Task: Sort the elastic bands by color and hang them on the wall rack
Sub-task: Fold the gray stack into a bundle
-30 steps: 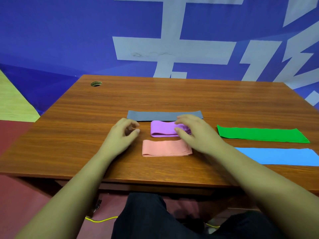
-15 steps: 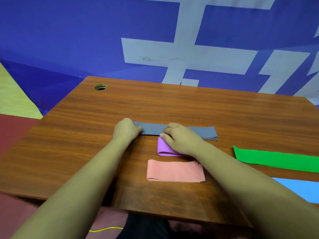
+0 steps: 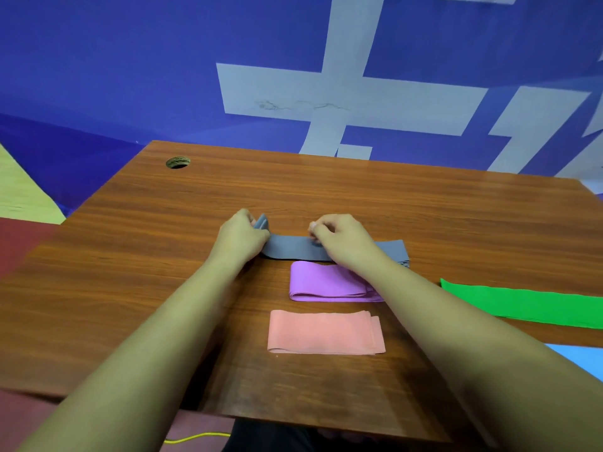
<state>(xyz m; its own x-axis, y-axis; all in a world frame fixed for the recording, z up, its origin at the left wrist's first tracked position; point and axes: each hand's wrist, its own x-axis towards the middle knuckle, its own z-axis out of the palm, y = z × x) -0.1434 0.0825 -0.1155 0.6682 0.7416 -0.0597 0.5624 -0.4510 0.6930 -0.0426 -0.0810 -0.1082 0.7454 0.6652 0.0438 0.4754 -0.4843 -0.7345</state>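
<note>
Blue wall (image 3: 130,76) with broad pale-grey angular shapes painted on it rises behind a rectangular worktop (image 3: 130,272) of glossy reddish-brown wood-grain laminate. A round cable hole (image 3: 177,162) is cut near the far left corner.

Five flat elastic bands lie on the worktop, all smooth, thin and matte. The grey band (image 3: 290,249) is a long strip stretched crosswise in the middle of the surface, its right end showing several stacked layers. The left hand (image 3: 241,236) grips its left end with curled fingers, and that end stands up off the wood in a short folded flap. The right hand (image 3: 342,239) lies over the middle of the same strip, fingers curled, pinching it at its far edge.

Just nearer than the grey strip lies the purple band (image 3: 326,282), a short rounded-end loop folded flat; the right forearm crosses over its right end. Nearer again, apart from it, the pink band (image 3: 323,332) is a neat rectangle folded over, with the layered ends showing at its right side.

To the right, well apart from these, the green band (image 3: 522,305) runs as a long bright strip off the frame's edge. A corner of the blue band (image 3: 584,357) shows nearer, beside the right forearm.

Below the near edge, a thin yellow cable (image 3: 195,437) curves across the floor.
</note>
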